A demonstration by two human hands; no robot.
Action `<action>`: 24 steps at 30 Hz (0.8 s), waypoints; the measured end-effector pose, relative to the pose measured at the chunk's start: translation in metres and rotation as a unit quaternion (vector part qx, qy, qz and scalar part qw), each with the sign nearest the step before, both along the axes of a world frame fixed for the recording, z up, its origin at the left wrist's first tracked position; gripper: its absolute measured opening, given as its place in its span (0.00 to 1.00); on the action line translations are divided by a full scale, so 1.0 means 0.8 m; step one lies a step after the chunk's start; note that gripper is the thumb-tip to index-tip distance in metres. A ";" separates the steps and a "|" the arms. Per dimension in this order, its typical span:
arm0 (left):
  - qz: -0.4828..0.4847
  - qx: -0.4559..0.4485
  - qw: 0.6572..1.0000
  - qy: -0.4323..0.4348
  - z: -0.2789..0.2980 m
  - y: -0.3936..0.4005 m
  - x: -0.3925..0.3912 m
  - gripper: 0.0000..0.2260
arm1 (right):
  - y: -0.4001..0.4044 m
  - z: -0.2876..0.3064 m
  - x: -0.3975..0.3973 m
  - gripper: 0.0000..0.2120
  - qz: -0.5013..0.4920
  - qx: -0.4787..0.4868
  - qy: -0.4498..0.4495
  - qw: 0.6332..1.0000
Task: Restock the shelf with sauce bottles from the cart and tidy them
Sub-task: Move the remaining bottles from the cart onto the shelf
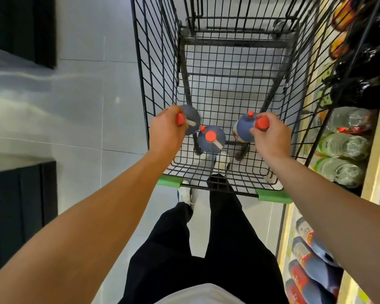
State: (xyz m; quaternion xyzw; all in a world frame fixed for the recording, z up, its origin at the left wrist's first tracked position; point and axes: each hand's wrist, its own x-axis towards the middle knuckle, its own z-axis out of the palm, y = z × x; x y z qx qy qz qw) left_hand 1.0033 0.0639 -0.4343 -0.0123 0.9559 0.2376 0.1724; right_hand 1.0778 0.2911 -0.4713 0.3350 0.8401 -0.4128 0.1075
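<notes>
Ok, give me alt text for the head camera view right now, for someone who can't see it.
Seen from above, the left hand and right hand each grip the red-capped neck of a blue sauce bottle inside a black wire cart. A third bottle stands untouched between them. Shelves stocked with bottles line the right edge.

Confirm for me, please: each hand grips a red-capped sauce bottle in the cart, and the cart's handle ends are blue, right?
Not quite. The head view shows the cart's handle ends are green, not blue. The rest holds: the left hand and the right hand each grip a red-capped sauce bottle in the cart.
</notes>
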 end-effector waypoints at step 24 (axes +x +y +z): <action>0.324 0.137 0.935 -0.045 0.046 0.010 -0.053 0.10 | -0.016 0.014 -0.018 0.20 0.209 0.099 0.102 0.967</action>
